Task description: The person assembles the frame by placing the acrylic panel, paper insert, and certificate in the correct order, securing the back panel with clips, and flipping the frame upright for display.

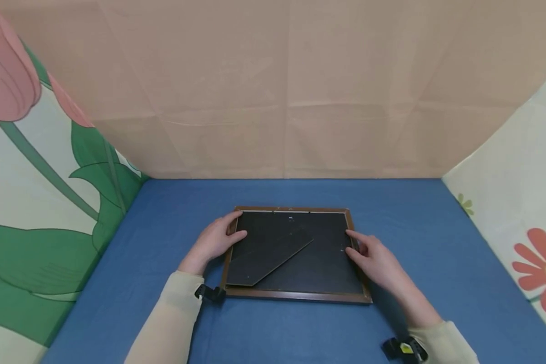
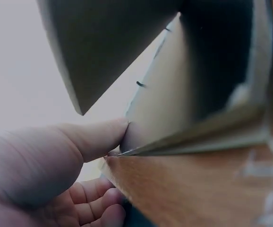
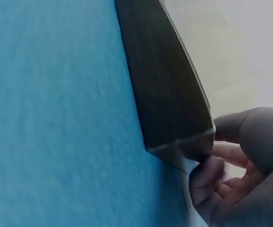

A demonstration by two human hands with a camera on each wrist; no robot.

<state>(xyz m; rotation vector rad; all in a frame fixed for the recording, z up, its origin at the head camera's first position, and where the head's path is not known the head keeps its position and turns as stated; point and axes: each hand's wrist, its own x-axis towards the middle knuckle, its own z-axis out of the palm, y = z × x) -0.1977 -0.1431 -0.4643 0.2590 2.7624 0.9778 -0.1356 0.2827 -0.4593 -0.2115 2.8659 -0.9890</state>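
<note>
A picture frame with a brown border lies face down, its black backing board up. A slanted black easel stand rises a little off the board, with a gap under it in the left wrist view. My left hand grips the frame's left side, thumb over the board and other fingers along the outer edge. On the opposite side my right hand holds the border, thumb and forefinger over the edge. In the right wrist view its other fingers curl beside the frame's corner.
A blue cloth covers the table under the frame. Behind it rises a beige backdrop. Flower-patterned panels stand at the left and at the right. Each wrist wears a small black camera mount.
</note>
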